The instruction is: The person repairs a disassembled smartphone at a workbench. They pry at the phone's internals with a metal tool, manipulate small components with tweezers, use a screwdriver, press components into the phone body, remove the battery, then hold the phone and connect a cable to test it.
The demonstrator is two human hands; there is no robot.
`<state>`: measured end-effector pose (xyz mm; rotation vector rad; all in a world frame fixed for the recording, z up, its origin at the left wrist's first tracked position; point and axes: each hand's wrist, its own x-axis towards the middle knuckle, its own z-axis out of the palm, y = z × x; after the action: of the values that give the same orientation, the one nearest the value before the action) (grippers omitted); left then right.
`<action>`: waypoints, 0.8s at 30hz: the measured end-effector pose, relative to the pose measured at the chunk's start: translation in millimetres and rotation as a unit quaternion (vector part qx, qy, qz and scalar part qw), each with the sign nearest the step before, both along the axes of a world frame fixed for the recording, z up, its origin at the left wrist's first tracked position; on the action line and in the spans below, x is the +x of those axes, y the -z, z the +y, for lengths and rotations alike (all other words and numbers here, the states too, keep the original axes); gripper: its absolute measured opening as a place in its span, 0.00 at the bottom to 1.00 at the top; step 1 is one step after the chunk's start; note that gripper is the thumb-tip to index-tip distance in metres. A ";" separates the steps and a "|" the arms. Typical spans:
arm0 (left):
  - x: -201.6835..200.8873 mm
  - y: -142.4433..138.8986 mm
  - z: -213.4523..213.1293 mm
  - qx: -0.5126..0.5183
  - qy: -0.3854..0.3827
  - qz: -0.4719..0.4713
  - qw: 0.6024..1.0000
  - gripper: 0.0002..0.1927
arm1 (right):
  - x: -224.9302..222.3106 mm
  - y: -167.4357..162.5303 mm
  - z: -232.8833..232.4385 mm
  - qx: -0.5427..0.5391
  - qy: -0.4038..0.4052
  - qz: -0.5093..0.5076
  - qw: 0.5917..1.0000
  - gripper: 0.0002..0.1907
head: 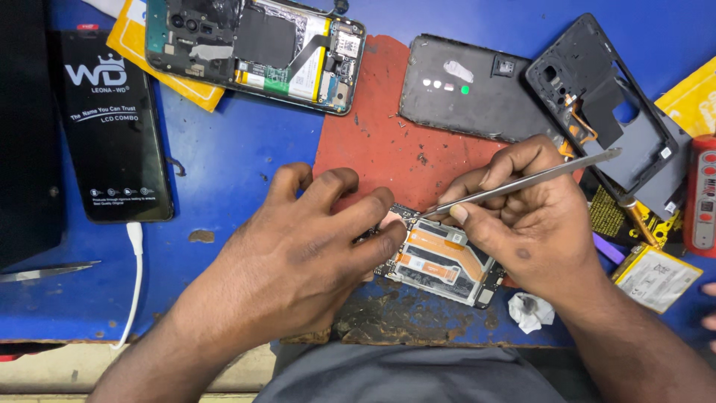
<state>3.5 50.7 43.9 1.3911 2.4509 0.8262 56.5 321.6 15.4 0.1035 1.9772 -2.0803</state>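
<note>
Head cam, looking straight down at a blue bench [224, 160] with a worn red mat [380, 149] in the middle. The phone circuit board [440, 257] lies at the near edge of that mat, slightly tilted, orange flex ribbons running across its top.

The left hand [298, 261] is spread over the board's left end, and its fingers [373, 231] are pressed onto the board's upper left corner and pin it down. Nothing is gripped, it's just flat pressure. The right hand [533, 216] is closed around a pair of steel tweezers [522, 183] held like a pen, thumb and forefinger pinched on the shaft. The tips sit right at the board's top edge, just beside the left fingertips. I can't tell whether the tips have anything in them.

Room-wise it's tight. The bench's front edge is just below the board, and a crumpled white wad [531, 310] sits just to its right. Farther back there's a dark back cover [470, 89], an empty phone frame [611, 112] and an opened phone [257, 48] showing its insides. A black phone [115, 127] with a white cable lies far left, and a loose battery [656, 276] lies at the right. The bare mat above the board is the only open patch.
</note>
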 end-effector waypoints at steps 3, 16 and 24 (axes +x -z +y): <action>0.9 0.4 0.9 0.001 0.002 0.021 1.000 0.23 | 0.1 -0.5 -0.3 -0.004 0.000 0.001 1.000 0.19; 2.8 1.4 3.4 0.000 0.004 0.023 1.000 0.24 | 1.0 -1.6 -0.6 0.009 0.001 0.004 1.000 0.19; 4.2 -2.2 0.3 0.020 0.008 0.000 1.000 0.26 | 7.3 -1.3 0.4 -0.014 0.006 0.010 1.000 0.19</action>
<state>7.7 51.0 46.2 1.4237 2.4322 0.8761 63.9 322.0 16.7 0.0903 1.9636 -2.1239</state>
